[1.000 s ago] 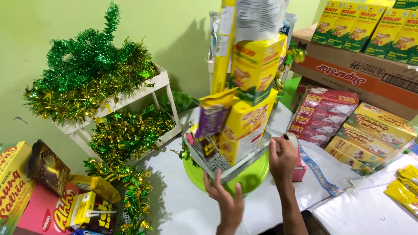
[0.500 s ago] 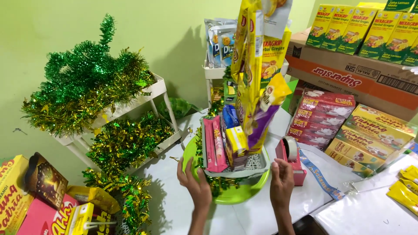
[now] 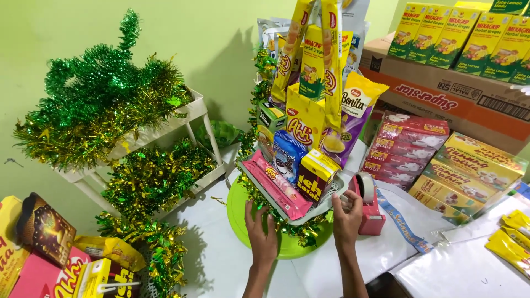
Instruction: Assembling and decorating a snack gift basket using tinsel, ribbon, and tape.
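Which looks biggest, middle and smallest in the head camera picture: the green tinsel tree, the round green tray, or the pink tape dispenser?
1. Green tinsel tree, biggest.
2. Round green tray, though partly hidden by the snack tower.
3. Pink tape dispenser, smallest.

Snack tower (image 3: 309, 110) top cut off; left fingers (image 3: 255, 212) under tinsel.

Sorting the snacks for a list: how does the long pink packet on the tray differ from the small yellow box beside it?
The long pink packet is slim and lies slanted along the tray's front; the small yellow box is short, blocky and stands upright. The left hand is under the packet's end, the right hand below the box. Both sit in the tray.
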